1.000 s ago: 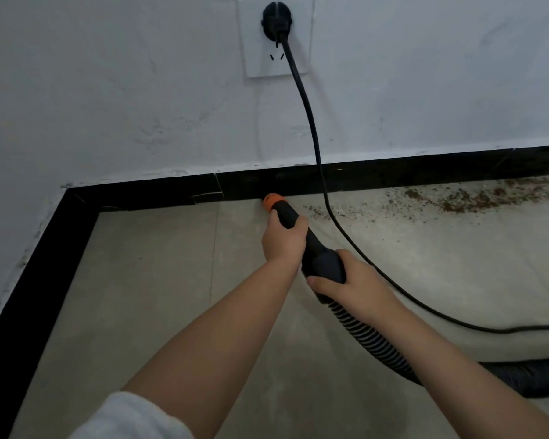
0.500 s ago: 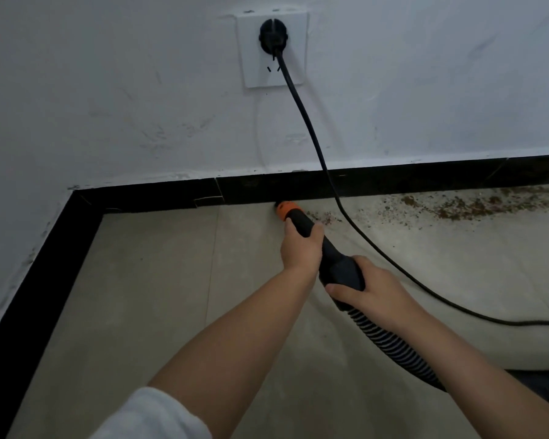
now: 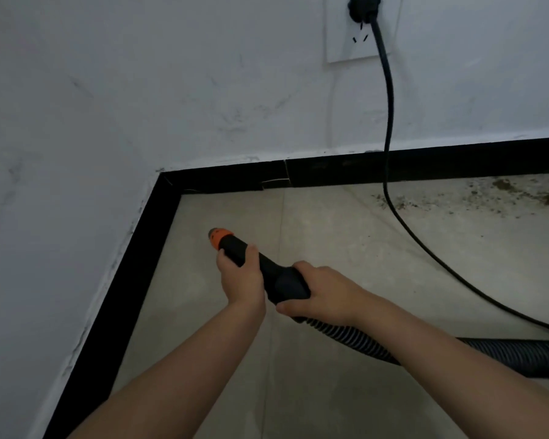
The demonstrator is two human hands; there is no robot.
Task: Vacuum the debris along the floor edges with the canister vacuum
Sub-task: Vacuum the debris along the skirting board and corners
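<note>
I hold a black vacuum nozzle with an orange tip over the grey floor tiles, pointing toward the left skirting. My left hand grips the nozzle just behind the orange tip. My right hand grips the thicker rear part where the ribbed black hose begins; the hose runs off to the right edge. Brown debris lies along the back skirting at the right. The canister is out of view.
A black skirting board runs along the back wall and down the left wall, meeting in a corner. A black power cord hangs from a white wall socket and trails across the floor to the right.
The nozzle tip has pulled back from the back skirting near the debris and swung left toward the corner. My view has shifted left, so the socket and debris sit further right.
</note>
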